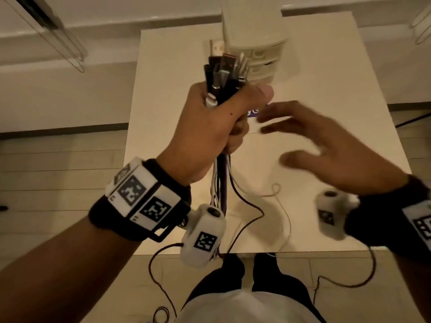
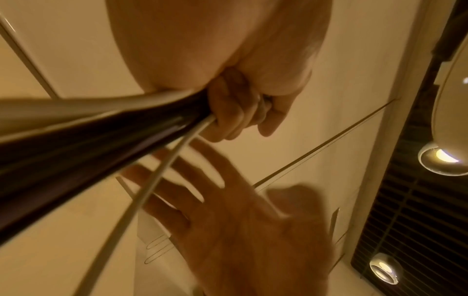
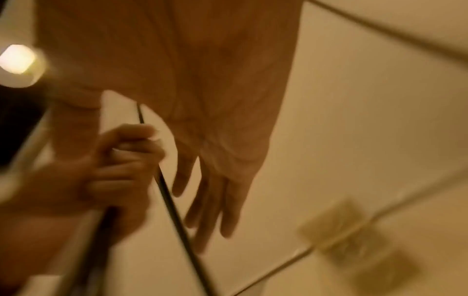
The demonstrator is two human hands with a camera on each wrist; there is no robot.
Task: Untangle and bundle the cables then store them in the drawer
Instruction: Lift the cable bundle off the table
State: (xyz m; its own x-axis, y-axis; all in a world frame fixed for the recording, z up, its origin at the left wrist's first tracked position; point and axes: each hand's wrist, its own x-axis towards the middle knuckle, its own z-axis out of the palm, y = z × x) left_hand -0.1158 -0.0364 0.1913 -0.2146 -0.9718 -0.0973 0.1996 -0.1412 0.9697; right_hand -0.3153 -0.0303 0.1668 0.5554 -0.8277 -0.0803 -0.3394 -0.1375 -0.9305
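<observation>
Black wristband: on the left forearm, bearing white marker blocks.
Left hand: raised above the table, fingers curled tight round the cables.
Cables: black, white and purple, gathered in one bunch; plug ends stand up out of the top of the fist, cords hang down from under the little finger, trailing onto the table and over its near edge.
White cord: splays out from the bunch just below the fist.
Right hand: blurred, just beside the fist, apart from it; fingers straight and loosely spread, holding nothing.
Drawer unit: white, at the far side of the table, behind the plugs.
</observation>
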